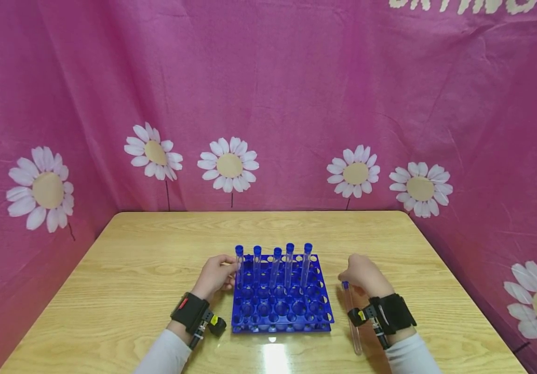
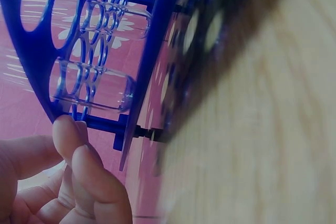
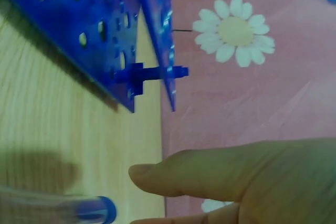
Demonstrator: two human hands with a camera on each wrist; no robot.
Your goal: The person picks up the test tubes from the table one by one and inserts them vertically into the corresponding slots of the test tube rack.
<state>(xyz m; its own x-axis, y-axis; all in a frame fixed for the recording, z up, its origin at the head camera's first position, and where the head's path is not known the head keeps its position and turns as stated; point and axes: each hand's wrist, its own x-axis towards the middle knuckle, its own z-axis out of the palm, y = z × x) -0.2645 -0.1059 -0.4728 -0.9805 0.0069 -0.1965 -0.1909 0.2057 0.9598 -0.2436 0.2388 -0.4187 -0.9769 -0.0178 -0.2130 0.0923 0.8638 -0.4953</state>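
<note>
A blue test tube rack (image 1: pixel 281 306) stands on the table, with several clear test tubes (image 1: pixel 289 267) upright in its back part, all with blue caps. My left hand (image 1: pixel 217 274) is at the rack's back left side. In the left wrist view, its thumb and bent fingers (image 2: pixel 89 166) pinch the corner of the upper plate. My right hand (image 1: pixel 364 272) hovers right of the rack, over the cap end of a loose capped test tube (image 1: pixel 354 335) lying on the table. The right wrist view shows a straight thumb (image 3: pixel 178 174), apart from that tube's blue cap (image 3: pixel 107 209).
The wooden table (image 1: pixel 147 259) reaches back to a pink cloth (image 1: pixel 287 104) printed with white daisies, which also hangs at both sides. A camera on a black strap (image 1: pixel 191 311) is worn on each wrist.
</note>
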